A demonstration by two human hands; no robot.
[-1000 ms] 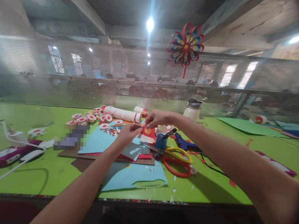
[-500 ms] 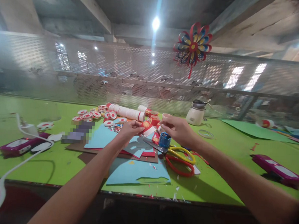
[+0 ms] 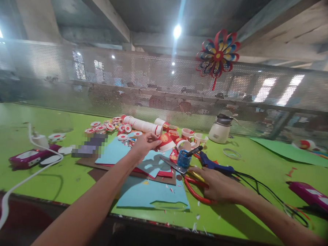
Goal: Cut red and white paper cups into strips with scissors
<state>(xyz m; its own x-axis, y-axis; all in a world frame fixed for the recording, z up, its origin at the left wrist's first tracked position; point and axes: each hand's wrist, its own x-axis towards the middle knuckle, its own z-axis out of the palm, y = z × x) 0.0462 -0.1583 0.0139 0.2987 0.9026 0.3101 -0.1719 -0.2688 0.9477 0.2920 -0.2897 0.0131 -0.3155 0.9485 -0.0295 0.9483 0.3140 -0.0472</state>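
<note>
My left hand (image 3: pixel 146 143) pinches a red paper cup piece (image 3: pixel 167 139) with a gold print and a white edge. My right hand (image 3: pixel 218 182) is closed around the handles of a pair of scissors (image 3: pixel 197 194), one red and one yellow; their blades point left over the paper. Just beyond the blades stands a small blue container (image 3: pixel 184 160) with a black pen (image 3: pixel 194 151) in it. Behind my right hand lies a blue glue gun (image 3: pixel 215 165) with a dark cord. Light blue paper sheets (image 3: pixel 113 151) lie under my left arm.
White stacked cups (image 3: pixel 142 124) and several red-and-white discs (image 3: pixel 99 128) lie at the back. A white jug (image 3: pixel 220 129) stands back right. Purple devices (image 3: pixel 31 158) flank the work area. Green paper (image 3: pixel 289 151) lies right; a paper flower (image 3: pixel 218 56) hangs above.
My right hand has come down and nearer, from beside the cup piece to the scissors' handles. My left hand keeps its pinch on the cup piece. The glue gun and pen now show.
</note>
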